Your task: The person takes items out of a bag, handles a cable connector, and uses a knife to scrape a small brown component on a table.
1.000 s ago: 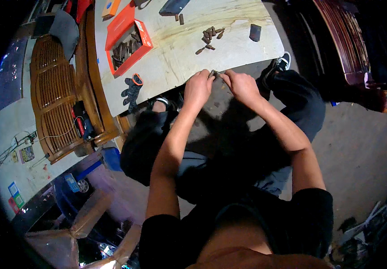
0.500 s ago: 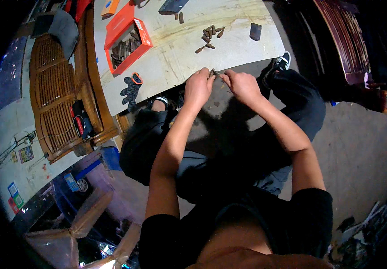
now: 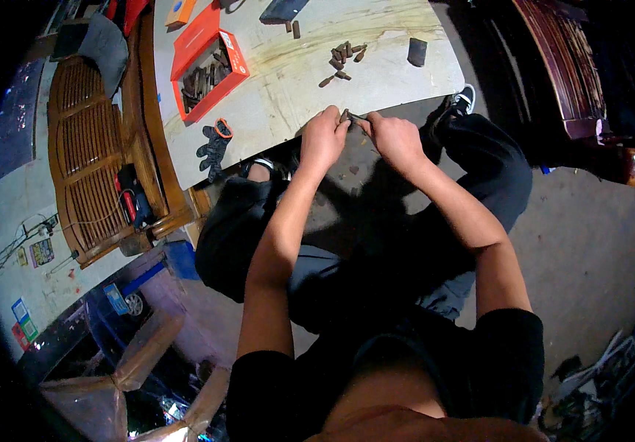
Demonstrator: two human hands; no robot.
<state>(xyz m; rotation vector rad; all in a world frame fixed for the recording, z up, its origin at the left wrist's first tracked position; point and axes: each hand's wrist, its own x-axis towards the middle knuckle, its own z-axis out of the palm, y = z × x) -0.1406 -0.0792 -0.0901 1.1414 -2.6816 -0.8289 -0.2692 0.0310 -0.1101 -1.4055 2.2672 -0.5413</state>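
Close to the near edge of the pale table (image 3: pixel 280 96), my left hand (image 3: pixel 323 138) pinches a small dark brown cylindrical piece (image 3: pixel 344 116). My right hand (image 3: pixel 394 138) is closed on a thin dark tool (image 3: pixel 358 116), its tip against or very near that piece; its kind is too small to tell. Beyond my hands lies a loose pile of similar small brown pieces (image 3: pixel 342 54). An open orange-red box (image 3: pixel 227 87) to the left holds many more of them.
A dark knitted glove (image 3: pixel 213 151) with an orange cuff lies at the table's near left. A dark flat square (image 3: pixel 417 52) sits at the right, and a dark slab (image 3: pixel 283 9) at the far side. A wooden slatted bench (image 3: pixel 96 147) stands left.
The tool and the small piece have shifted slightly between my fingers, and my right hand has moved a little to the left. The pile and the box stay as they were.
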